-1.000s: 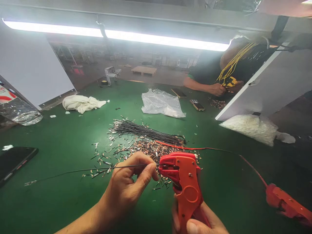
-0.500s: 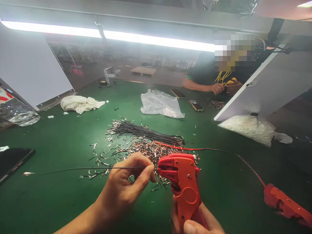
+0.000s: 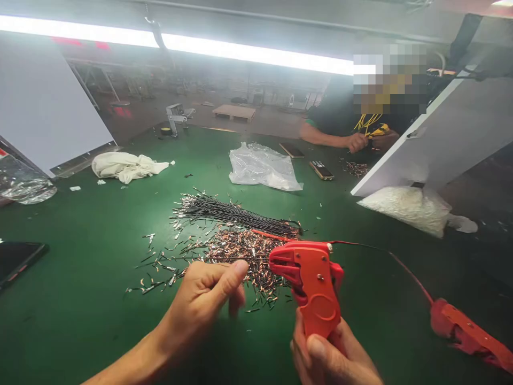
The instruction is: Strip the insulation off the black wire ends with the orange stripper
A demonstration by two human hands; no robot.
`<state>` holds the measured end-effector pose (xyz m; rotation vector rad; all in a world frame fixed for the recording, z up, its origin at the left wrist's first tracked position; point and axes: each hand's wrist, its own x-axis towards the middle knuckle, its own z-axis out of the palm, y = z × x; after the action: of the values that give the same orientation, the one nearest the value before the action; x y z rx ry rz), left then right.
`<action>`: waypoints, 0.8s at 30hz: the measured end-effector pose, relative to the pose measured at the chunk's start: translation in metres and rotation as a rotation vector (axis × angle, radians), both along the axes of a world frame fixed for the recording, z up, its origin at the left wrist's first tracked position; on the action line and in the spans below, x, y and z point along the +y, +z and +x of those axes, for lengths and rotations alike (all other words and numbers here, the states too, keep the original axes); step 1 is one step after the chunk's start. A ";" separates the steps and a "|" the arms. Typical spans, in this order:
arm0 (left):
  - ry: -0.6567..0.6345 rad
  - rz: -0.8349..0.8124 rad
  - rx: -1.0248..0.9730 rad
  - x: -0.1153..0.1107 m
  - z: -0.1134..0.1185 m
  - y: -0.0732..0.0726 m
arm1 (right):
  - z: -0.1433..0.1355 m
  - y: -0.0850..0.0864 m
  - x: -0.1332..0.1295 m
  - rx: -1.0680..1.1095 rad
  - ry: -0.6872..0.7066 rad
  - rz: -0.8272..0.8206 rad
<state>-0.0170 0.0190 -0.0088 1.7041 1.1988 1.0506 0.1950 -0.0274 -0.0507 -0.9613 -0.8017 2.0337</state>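
My right hand (image 3: pixel 332 353) is wrapped round the handle of a red wire stripper (image 3: pixel 318 289), whose jaws point left. Left of the jaws is my left hand (image 3: pixel 212 294), thumb pressed towards the curled fingers. A thin black wire (image 3: pixel 240 259) runs by the thumb tip towards the jaws; its left part blurs into the scraps. Behind the hands lies a heap of short black and copper-coloured scraps (image 3: pixel 244 248). Beyond the heap rests a bundle of black wires (image 3: pixel 236 214) with bare, silvery left ends.
A second red tool (image 3: pixel 468 331) lies at the right. A plastic bag (image 3: pixel 264 168), white cloth (image 3: pixel 126 167) and phones (image 3: pixel 320 170) are farther back. A filled bag (image 3: pixel 409 207) sits by the right panel (image 3: pixel 433 144). Across the table, a person's hands (image 3: pixel 356 143) hold a yellow tool.
The red stripper has moved slightly right and its handle is now squeezed less far apart from view. My left hand has shifted a little left and down, and the camera view has moved slightly.
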 end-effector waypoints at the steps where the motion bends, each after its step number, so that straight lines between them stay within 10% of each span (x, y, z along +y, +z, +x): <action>1: -0.003 0.038 0.013 -0.001 -0.001 0.000 | 0.000 0.000 0.001 0.021 -0.013 -0.014; 8: 0.402 0.807 0.462 -0.001 -0.003 0.000 | -0.003 -0.005 0.001 0.096 0.054 0.004; 14: 0.119 0.752 0.519 0.009 -0.002 -0.012 | -0.001 0.000 0.004 0.125 0.181 0.017; 24: 0.245 0.913 0.722 0.005 -0.009 -0.006 | -0.002 0.009 0.014 0.135 -0.045 0.160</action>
<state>-0.0262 0.0236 -0.0151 2.8717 1.5020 1.2845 0.1928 -0.0138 -0.0421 -0.7376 -0.8477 1.9405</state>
